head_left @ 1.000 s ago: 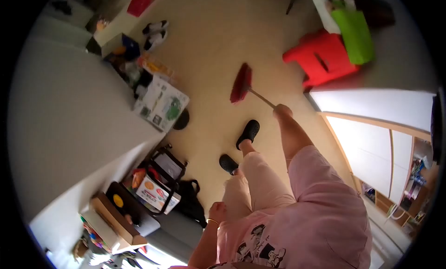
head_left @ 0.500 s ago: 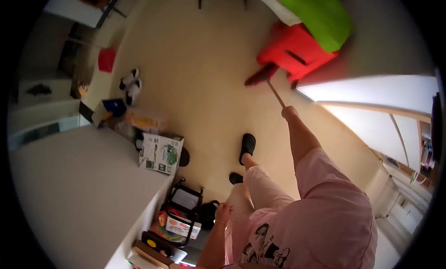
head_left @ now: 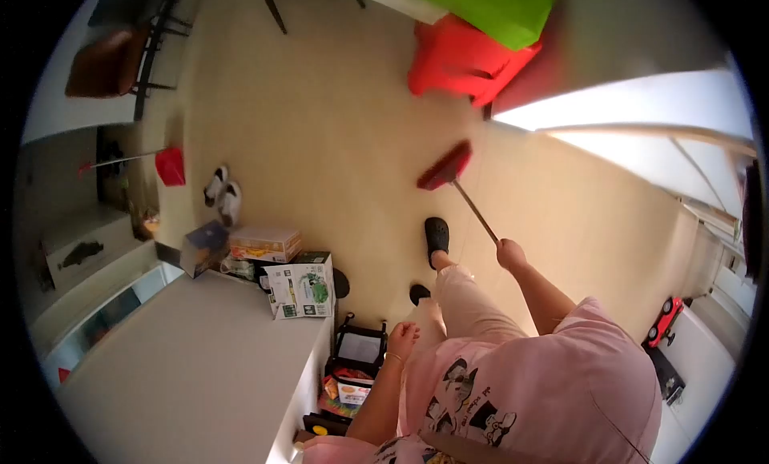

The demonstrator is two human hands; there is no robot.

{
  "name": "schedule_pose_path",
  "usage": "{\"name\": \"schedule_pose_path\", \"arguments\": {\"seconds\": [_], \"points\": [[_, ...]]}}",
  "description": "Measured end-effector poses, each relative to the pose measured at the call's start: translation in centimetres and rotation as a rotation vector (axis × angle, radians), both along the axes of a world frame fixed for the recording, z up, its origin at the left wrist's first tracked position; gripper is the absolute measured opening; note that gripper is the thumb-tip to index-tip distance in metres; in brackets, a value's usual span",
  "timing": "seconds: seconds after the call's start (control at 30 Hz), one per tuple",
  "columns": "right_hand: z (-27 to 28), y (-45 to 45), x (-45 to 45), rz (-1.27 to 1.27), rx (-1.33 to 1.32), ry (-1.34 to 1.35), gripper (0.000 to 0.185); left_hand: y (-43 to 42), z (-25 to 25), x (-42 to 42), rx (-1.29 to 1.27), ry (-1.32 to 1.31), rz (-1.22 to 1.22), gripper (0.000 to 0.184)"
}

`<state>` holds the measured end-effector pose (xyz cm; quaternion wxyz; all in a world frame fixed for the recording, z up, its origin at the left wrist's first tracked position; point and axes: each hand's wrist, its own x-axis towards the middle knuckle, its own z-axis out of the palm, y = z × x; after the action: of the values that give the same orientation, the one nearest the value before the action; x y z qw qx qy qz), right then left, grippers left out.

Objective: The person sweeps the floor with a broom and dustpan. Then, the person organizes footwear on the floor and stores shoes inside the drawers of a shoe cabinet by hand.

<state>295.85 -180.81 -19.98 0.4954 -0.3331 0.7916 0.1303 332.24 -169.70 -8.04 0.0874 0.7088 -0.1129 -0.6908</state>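
My right hand [head_left: 510, 254] is wrapped round the thin handle of a broom [head_left: 445, 166]. The broom's red head rests on the beige floor, ahead of my black clogs [head_left: 436, 233]. My left hand [head_left: 403, 340] hangs beside my thigh with its fingers curled in, and nothing shows in it. Close to that hand, by the cabinet, is a black-framed cart or rack [head_left: 360, 348] with colourful packages.
To the left is a white cabinet top [head_left: 200, 356], with a printed carton [head_left: 300, 288] at its corner. White shoes [head_left: 228, 201] and a red dustpan [head_left: 170, 167] lie further left. A red plastic stool [head_left: 465, 60] under a green item stands ahead.
My right hand has drawn the broom back from the red stool toward my feet. The view has shifted, and my left hand stays low at my side.
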Motion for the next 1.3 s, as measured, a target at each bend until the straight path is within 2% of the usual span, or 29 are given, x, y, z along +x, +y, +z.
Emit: {"name": "schedule_pose_path", "arguments": {"seconds": [0.03, 0.1, 0.17, 0.2, 0.27, 0.3, 0.43, 0.53, 0.6, 0.7, 0.77, 0.8, 0.83, 0.9, 0.93, 0.97, 1.03, 1.07, 1.1, 1.13, 1.17, 1.23, 1.27, 1.3], "points": [[1.9, 0.9, 0.8, 0.153, -0.183, 0.096, 0.033, -0.5, 0.4, -0.1, 0.009, -0.009, -0.054, 0.022], [6.4, -0.6, 4.8, 0.158, -0.031, 0.049, 0.029, -0.3, 0.0, 0.2, 0.016, -0.012, -0.067, 0.020], [8.0, -2.7, 9.7, 0.292, 0.003, -0.007, 0.028, -0.4, 0.0, 0.7, 0.019, -0.013, -0.093, 0.019], [6.9, -3.3, 12.0, 0.323, -0.027, -0.033, 0.028, -0.5, 0.3, 0.9, 0.037, -0.020, -0.079, 0.019], [4.4, -5.6, 17.0, 0.399, -0.076, -0.056, 0.027, -1.4, 0.5, 2.0, -0.019, -0.070, -0.212, 0.019], [3.4, -7.5, 19.5, 0.448, -0.101, -0.051, 0.028, -1.7, 0.7, 2.8, -0.008, -0.097, -0.179, 0.019], [0.0, -13.3, 25.7, 0.631, 0.095, 0.049, 0.028, -4.1, 1.7, 6.5, -0.122, -0.067, -0.170, 0.020], [0.6, -12.6, 21.3, 0.489, 0.075, 0.099, 0.026, -6.1, 2.1, 12.3, -0.131, -0.063, -0.131, 0.020], [-1.3, -9.0, 15.5, 0.471, 0.112, 0.251, 0.030, -6.6, 1.2, 15.8, -0.125, -0.060, -0.059, 0.019], [0.4, -5.5, 9.8, 0.256, 0.104, 0.380, 0.029, -5.5, -0.3, 22.8, -0.103, -0.116, -0.064, 0.024], [0.3, -5.4, 7.9, 0.344, 0.201, 0.529, 0.028, -5.3, -1.1, 27.0, -0.055, -0.296, -0.370, 0.029], [-0.4, -5.5, 6.5, 0.278, 0.149, 0.517, 0.028, -4.4, -1.9, 28.7, -0.006, -0.332, -0.285, 0.031], [-1.3, -6.1, 4.9, 0.324, 0.199, 0.505, 0.027, -4.2, -2.2, 30.5, -0.002, -0.356, -0.224, 0.031], [1.6, -7.6, 6.2, 0.385, 0.277, 0.510, 0.024, -3.1, -2.2, 33.4, -0.038, -0.306, -0.221, 0.029], [-7.3, -2.7, -1.2, 0.454, 0.342, 0.567, 0.022, -3.0, -1.9, 34.5, -0.041, -0.309, -0.193, 0.029], [-2.1, -4.9, 3.9, 0.340, 0.160, 0.578, 0.020, -2.9, -1.9, 35.3, -0.031, -0.327, -0.170, 0.029], [-2.8, -6.3, 5.7, 0.209, 0.177, 0.445, 0.021, -3.0, -2.5, 36.6, -0.036, -0.338, -0.125, 0.028], [-3.3, -8.1, 6.9, 0.221, 0.154, 0.455, 0.021, -2.7, -3.5, 36.8, -0.021, -0.319, -0.095, 0.028], [-3.7, -10.2, 8.6, 0.061, 0.193, 0.323, 0.017, -2.7, -4.4, 36.9, -0.007, -0.299, -0.062, 0.028], [-3.9, -12.5, 10.8, -0.093, 0.245, 0.190, 0.016, -3.5, -5.0, 37.2, -0.019, -0.309, -0.132, 0.029], [-4.0, -14.6, 13.0, -0.246, 0.290, 0.045, 0.020, -4.6, -5.1, 37.2, -0.031, -0.312, -0.109, 0.029], [-3.7, -19.1, 20.2, -0.401, 0.069, 0.034, 0.023, -6.8, -4.4, 37.7, 0.023, -0.202, -0.117, 0.025], [-2.8, -21.8, 24.0, -0.383, 0.059, 0.028, 0.023, -9.1, -2.9, 38.0, 0.036, -0.179, -0.094, 0.027], [-1.4, -24.5, 27.6, -0.425, 0.115, -0.024, 0.024, -9.4, -3.6, 38.2, 0.029, -0.184, -0.079, 0.027]]}}
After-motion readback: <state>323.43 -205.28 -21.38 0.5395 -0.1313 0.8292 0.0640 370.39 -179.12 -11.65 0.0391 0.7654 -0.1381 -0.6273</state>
